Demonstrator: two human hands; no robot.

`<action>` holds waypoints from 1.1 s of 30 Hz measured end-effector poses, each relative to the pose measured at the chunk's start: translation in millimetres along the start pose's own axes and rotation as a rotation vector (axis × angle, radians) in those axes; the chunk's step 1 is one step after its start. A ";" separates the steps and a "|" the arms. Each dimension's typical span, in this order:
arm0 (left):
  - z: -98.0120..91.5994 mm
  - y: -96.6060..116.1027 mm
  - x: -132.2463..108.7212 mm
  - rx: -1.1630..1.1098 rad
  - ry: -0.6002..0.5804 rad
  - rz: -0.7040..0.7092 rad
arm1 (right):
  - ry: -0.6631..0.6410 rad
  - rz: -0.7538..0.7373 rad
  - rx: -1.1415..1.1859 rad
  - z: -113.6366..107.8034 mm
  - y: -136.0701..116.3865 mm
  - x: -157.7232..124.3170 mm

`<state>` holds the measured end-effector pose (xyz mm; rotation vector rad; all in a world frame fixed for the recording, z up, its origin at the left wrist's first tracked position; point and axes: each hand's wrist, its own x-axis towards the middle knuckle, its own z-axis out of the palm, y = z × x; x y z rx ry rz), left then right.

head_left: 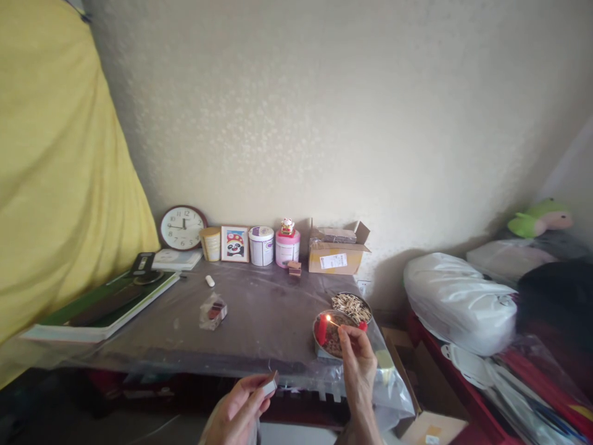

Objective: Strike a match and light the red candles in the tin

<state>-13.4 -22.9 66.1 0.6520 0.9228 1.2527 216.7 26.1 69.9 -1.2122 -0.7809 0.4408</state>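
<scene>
Pinched in my right hand (356, 358) is a thin matchstick (334, 323), its tip burning beside the top of a red candle (322, 330). That candle stands upright at the left side of a round bowl (331, 346) with brown contents. A second red candle (362, 326) shows at the bowl's right, partly behind my fingers. My left hand (243, 402) is closed around a small matchbox (270, 383) in front of the table's near edge. Behind the bowl sits a round dish (352, 305) heaped with matchsticks.
A clear bag of small boxes (214, 312) lies mid-table. Along the wall stand a clock (182, 227), a picture frame (235, 243), tins (261, 246) and an open cardboard box (336, 253). White plastic bags (458, 303) are piled at right; a large book (106, 303) lies left.
</scene>
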 end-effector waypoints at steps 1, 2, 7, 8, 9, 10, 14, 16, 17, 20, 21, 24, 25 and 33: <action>0.2 -0.7 0.2 -0.006 0.016 0.010 | 0.003 0.001 -0.011 1.2 0.5 1.2; -0.2 -1.4 0.8 -0.005 0.022 0.012 | 0.006 0.002 -0.020 2.4 0.6 2.2; -9.9 -4.1 7.2 0.030 -0.037 -0.049 | 0.000 0.019 -0.049 7.7 -2.9 4.5; -12.4 -4.8 8.7 0.031 -0.046 -0.052 | -0.006 0.023 -0.051 8.3 -3.5 4.9; -14.5 -5.8 10.2 0.032 -0.053 -0.051 | -0.012 0.027 -0.053 8.7 -3.7 5.2; -16.3 -6.9 11.7 0.033 -0.061 -0.050 | -0.019 0.030 -0.054 8.9 -3.5 5.6; -20.2 -11.2 16.1 0.028 -0.069 -0.049 | -0.033 0.040 -0.053 8.8 0.0 7.4; -20.7 -12.2 16.7 0.023 -0.067 -0.056 | -0.038 0.046 -0.052 8.6 2.0 8.3; -20.7 -12.3 16.5 0.020 -0.066 -0.059 | -0.036 0.049 -0.052 8.6 2.8 8.7; -20.0 -11.3 15.0 0.010 -0.071 -0.059 | -0.031 0.056 -0.053 9.0 3.3 9.2; -19.5 -10.7 14.4 0.007 -0.071 -0.062 | -0.030 0.057 -0.053 9.2 2.9 9.0; -16.9 -8.7 12.9 -0.002 -0.064 -0.072 | -0.026 0.058 -0.053 10.2 0.0 7.8; -15.7 -8.1 12.5 -0.004 -0.060 -0.078 | -0.023 0.059 -0.053 10.5 -1.1 7.3; -11.3 -5.2 10.3 -0.016 -0.031 -0.091 | 0.002 0.065 -0.032 13.0 -4.1 7.3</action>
